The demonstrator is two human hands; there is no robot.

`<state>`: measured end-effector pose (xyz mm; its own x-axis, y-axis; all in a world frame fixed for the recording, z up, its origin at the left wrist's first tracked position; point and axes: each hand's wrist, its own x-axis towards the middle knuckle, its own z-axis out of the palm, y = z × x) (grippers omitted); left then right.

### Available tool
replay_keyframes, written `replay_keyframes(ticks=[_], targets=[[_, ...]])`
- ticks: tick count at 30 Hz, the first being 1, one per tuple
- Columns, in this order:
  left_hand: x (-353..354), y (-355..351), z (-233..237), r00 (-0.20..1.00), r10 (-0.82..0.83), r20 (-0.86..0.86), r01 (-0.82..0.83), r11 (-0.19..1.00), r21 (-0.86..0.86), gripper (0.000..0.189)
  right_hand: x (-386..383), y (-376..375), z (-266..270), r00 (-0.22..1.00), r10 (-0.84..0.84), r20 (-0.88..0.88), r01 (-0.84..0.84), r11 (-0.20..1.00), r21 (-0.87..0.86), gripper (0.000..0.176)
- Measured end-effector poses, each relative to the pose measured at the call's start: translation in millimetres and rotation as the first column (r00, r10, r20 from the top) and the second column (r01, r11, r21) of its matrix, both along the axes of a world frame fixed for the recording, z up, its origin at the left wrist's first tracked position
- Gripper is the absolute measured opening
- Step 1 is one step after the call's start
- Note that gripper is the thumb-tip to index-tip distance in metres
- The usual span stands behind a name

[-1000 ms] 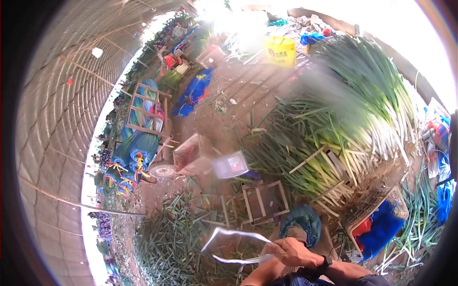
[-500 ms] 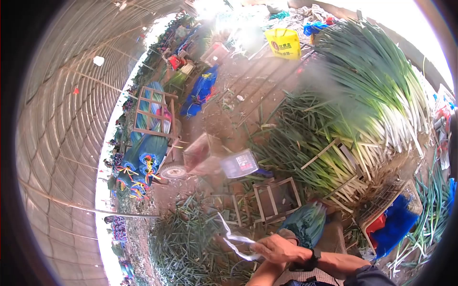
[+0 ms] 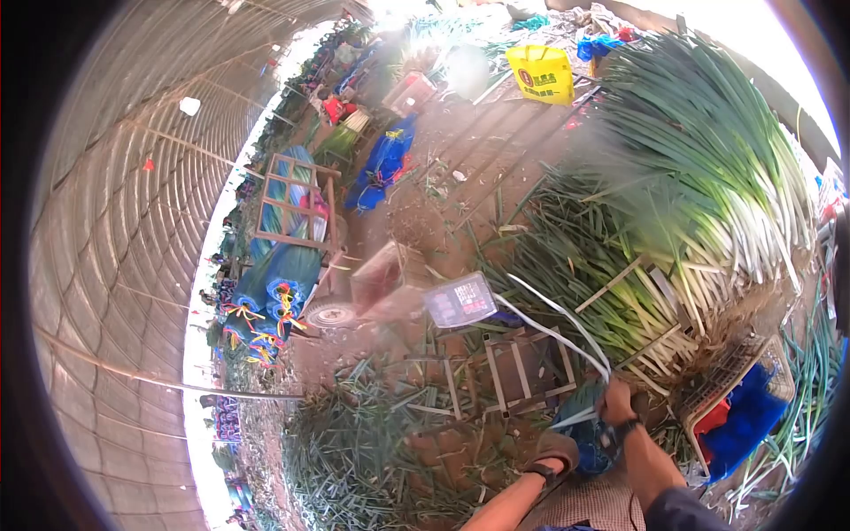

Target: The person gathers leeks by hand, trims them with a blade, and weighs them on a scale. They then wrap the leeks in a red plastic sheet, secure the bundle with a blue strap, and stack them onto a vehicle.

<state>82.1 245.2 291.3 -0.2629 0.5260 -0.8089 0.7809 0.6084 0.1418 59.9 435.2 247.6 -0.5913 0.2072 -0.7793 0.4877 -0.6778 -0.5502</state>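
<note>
My right hand (image 3: 619, 403), a dark band on its wrist, is closed around a long white strip (image 3: 567, 341). Two lengths of the strip run up and left from the fist, and a shorter piece sticks out below it. Just under both hands lies a bundle of green leeks (image 3: 589, 447), partly hidden by my arms. My left hand (image 3: 553, 460) is at the bundle's left side, beside a brownish rounded thing I cannot make out. Its fingers are hidden.
Piled leeks (image 3: 699, 150) cover the right side. A plastic crate (image 3: 779, 363) with blue and red material stands lower right. Ahead are a wooden frame (image 3: 531, 367), a scale (image 3: 460, 301) and a cart (image 3: 297, 230) with wrapped bundles. Cut leaves (image 3: 354, 451) litter the ground left.
My hands were together over the strip and have parted. The right one has moved right and up, swinging the strip from the left to above the bundle. The view has shifted slightly.
</note>
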Motion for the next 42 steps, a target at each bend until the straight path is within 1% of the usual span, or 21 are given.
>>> replay_keyframes(ticks=[3,5,6,7,8,10,12,15,17,20,24,25,26,27,29,30,32,36,38,40,42], targets=[[-30.8,4.9,42.3,0.780,0.478,0.404,-0.505,0.862,-0.046,0.019,63.8,-9.7,37.0,0.981,-0.132,0.140,0.180,0.883,-0.433,0.042],[-37.2,5.4,59.1,0.559,0.621,0.549,-0.712,0.699,-0.068,0.016,92.6,-15.0,60.9,0.962,-0.211,0.171,0.271,0.793,-0.545,0.044],[-25.9,-7.8,45.0,0.679,0.396,0.619,-0.664,0.691,0.286,0.015,101.9,-17.1,78.5,0.956,-0.236,0.172,0.292,0.783,-0.549,0.045],[-24.4,0.1,51.8,0.220,0.584,0.781,-0.899,0.433,-0.070,0.018,107.1,-20.5,89.0,0.950,-0.261,0.170,0.311,0.773,-0.553,0.046],[-18.0,8.5,60.7,-0.300,0.612,0.732,-0.881,0.116,-0.459,0.020,111.7,-27.7,93.3,0.945,-0.274,0.177,0.326,0.781,-0.533,0.046],[-7.4,12.5,61.6,-0.460,0.571,0.680,-0.849,-0.058,-0.525,0.022,119.3,-41.0,97.1,0.934,-0.301,0.192,0.357,0.792,-0.495,0.045],[14.6,7.7,53.9,0.234,0.616,0.752,-0.965,0.244,0.100,0.031,126.0,-38.1,92.5,0.877,-0.380,0.295,0.481,0.696,-0.533,0.047],[20.9,11.6,57.0,0.419,0.678,0.604,-0.907,0.277,0.318,0.039,137.8,-36.2,84.6,0.861,-0.420,0.285,0.505,0.657,-0.559,0.047],[21.9,8.6,20.5,-0.107,0.650,0.752,-0.994,-0.044,-0.104,0.034,144.6,-33.7,80.9,0.850,-0.454,0.267,0.519,0.635,-0.572,0.046],[10.2,30.3,45.8,-0.683,0.408,0.606,-0.723,-0.500,-0.477,0.013,162.5,-21.6,72.4,0.776,-0.530,0.342,0.620,0.541,-0.568,0.044],[12.5,32.0,15.3,-0.866,0.120,0.485,-0.416,-0.712,-0.566,0.012,208.6,23.7,33.3,0.554,-0.628,0.546,0.830,0.470,-0.302,0.042],[10.2,34.1,19.1,-0.859,0.131,0.495,-0.427,-0.716,-0.552,0.012,248.9,33.7,-9.7,0.584,-0.638,0.501,0.812,0.468,-0.349,0.043],[5.8,36.3,29.0,-0.852,0.141,0.504,-0.437,-0.722,-0.536,0.012,288.2,38.7,-28.4,0.698,-0.583,0.417,0.714,0.612,-0.339,0.035],[3.3,37.0,35.8,-0.846,0.152,0.512,-0.446,-0.728,-0.520,0.013,305.3,42.7,-43.8,0.650,-0.597,0.470,0.740,0.639,-0.211,0.037],[4.0,29.3,30.3,-0.847,0.111,0.521,-0.435,-0.708,-0.556,0.014,333.5,69.5,-24.1,0.829,-0.092,0.552,0.091,0.995,0.030,0.045],[2.8,28.3,31.2,-0.841,0.125,0.526,-0.449,-0.703,-0.551,0.015,341.9,82.3,-10.4,0.830,0.149,0.538,-0.300,0.932,0.205,0.046],[-4.2,32.9,48.3,-0.824,0.190,0.534,-0.497,-0.696,-0.518,0.018,341.2,116.0,7.4,0.566,0.524,0.637,-0.823,0.325,0.465,0.048],[-27.0,57.1,131.1,-0.853,0.284,0.439,-0.503,-0.674,-0.540,0.021,170.9,90.1,92.7,0.710,0.576,0.405,-0.703,0.549,0.453,0.039],[-17.4,48.6,142.6,-0.100,0.764,0.637,-0.989,-0.147,0.021,0.022,107.6,51.1,138.2,0.733,0.636,0.241,-0.650,0.549,0.526,0.042],[-5.0,36.0,136.1,0.325,0.759,0.564,-0.938,0.186,0.291,0.024,82.7,10.6,132.6,0.682,0.713,0.164,-0.636,0.466,0.615,0.043],[9.8,19.5,92.3,0.258,0.718,0.646,-0.961,0.123,0.247,0.026,73.8,-11.2,127.3,0.645,0.716,0.267,-0.673,0.367,0.642,0.042]])
